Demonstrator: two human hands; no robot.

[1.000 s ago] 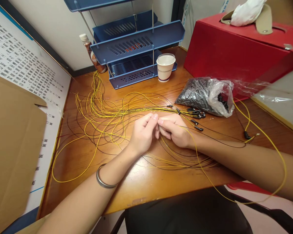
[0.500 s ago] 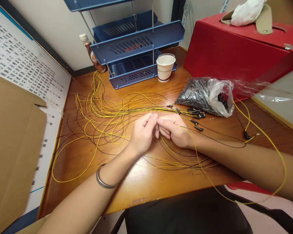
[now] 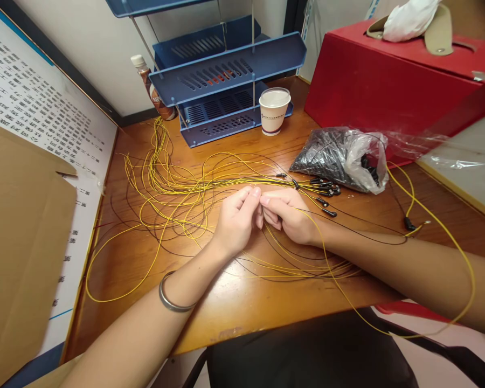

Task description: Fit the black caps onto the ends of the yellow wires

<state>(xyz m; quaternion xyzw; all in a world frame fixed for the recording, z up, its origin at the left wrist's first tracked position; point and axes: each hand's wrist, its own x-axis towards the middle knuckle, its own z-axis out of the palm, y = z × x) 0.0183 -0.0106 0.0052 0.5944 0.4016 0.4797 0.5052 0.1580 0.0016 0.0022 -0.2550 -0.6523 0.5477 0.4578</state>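
Observation:
My left hand [image 3: 237,218] is closed, thumb pressed to the curled fingers, and its fingertips meet those of my right hand. What it pinches is hidden. My right hand [image 3: 289,215] is closed too, with a thin yellow wire [image 3: 325,250] and a black wire [image 3: 372,238] running out between its thumb and forefinger. The yellow one loops down past the table edge and up to a black connector [image 3: 408,223] at the right. Just beyond my hands lies a bundle of yellow and black wires [image 3: 226,183], with several black plugs [image 3: 327,188] at its right end.
A clear bag of black parts [image 3: 331,159] lies before a red box [image 3: 372,86]. Behind the wires stand a paper cup [image 3: 274,116], a blue tray rack [image 3: 226,70] and a bottle [image 3: 159,97]. Cardboard [image 3: 20,242] leans at the left; a black chair [image 3: 307,355] is below.

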